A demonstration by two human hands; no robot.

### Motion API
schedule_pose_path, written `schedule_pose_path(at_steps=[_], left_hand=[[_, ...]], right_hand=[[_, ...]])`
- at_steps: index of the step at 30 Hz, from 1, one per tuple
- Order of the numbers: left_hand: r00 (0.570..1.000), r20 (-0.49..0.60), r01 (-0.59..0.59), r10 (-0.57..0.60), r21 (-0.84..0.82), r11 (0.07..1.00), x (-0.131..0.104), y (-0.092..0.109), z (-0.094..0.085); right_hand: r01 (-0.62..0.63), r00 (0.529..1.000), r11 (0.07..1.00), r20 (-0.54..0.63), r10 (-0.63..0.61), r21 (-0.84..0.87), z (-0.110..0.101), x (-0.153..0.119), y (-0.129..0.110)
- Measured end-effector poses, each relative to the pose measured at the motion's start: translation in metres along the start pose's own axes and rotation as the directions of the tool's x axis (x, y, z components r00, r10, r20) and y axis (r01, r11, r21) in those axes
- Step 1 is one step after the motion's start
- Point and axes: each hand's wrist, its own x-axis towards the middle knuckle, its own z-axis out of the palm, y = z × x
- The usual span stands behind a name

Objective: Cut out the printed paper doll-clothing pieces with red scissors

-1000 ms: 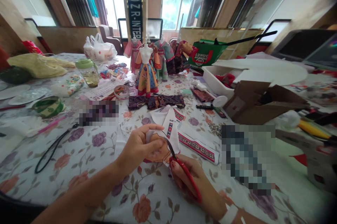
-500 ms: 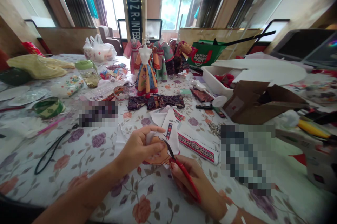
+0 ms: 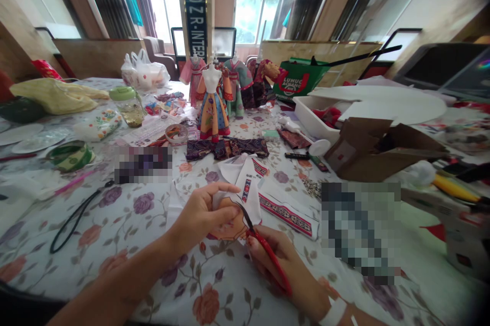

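Between thumb and fingers, my left hand [image 3: 204, 214] pinches a piece of white fabric printed with an orange pattern shape [image 3: 227, 229]. Red-handled scissors [image 3: 264, 249] are in my right hand [image 3: 281, 254], their dark blades pointing up and left at the orange shape's right edge. The blades lie against the fabric; whether they are cutting I cannot tell. Just beyond my hands lie white fabric strips [image 3: 287, 214] with red and black patterned bands. A small mannequin [image 3: 212, 99] in an orange and blue skirt stands farther back, with dark patterned cloth [image 3: 241, 148] at its foot.
More dressed mannequins [image 3: 235, 86] stand behind. On the left are a lidded jar [image 3: 128, 106], a green tape roll [image 3: 71, 156] and a black cord [image 3: 72, 224]. A cardboard box [image 3: 367, 147] and a white tray [image 3: 306, 111] stand right. The floral tablecloth [image 3: 145, 275] lies beneath.
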Motion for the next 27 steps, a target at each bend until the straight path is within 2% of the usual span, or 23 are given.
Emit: schedule_pose_path(at_steps=[7,17,27], left_hand=[[1.0,0.003,0.03,-0.03,-0.039,0.999,-0.0006,0.003,0.0009],[0.999,-0.006,0.036,-0.037,-0.046,0.998,-0.0008,0.0027,0.0013],[0.999,0.004,0.032,-0.032,-0.035,0.999,0.0,0.0017,0.0]], right_hand=[[-0.018,1.0,1.0,0.024,0.018,0.016,-0.0007,0.0002,-0.0051],[-0.045,0.998,0.999,0.043,0.045,0.001,-0.0014,0.0004,0.0004],[-0.036,0.999,0.999,0.006,0.036,-0.014,-0.0013,0.0009,-0.0026]])
